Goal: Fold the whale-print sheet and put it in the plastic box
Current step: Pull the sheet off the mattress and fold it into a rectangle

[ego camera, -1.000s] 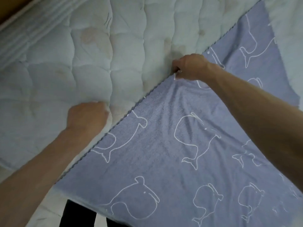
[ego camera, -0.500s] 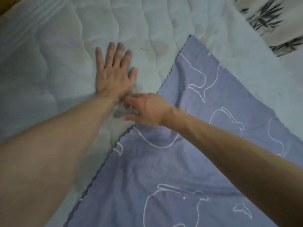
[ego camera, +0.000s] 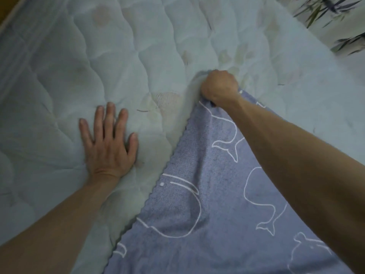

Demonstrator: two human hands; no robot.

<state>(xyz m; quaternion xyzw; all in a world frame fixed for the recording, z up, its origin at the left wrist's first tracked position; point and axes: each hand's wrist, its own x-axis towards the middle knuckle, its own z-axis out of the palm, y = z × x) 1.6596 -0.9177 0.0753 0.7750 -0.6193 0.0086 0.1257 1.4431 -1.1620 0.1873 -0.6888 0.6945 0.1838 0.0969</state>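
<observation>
Right hand fisted on the far corner of the whale-print sheet; left hand flat, fingers spread, on the mattress.
Sheet lies spread on the mattress. Looks like soft, light terry: limp, will sag, so take it by corners and scalloped edge.

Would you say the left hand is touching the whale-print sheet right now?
Apart. The head view shows the left hand flat on the quilted mattress, with bare mattress between it and the whale-print sheet.
</observation>
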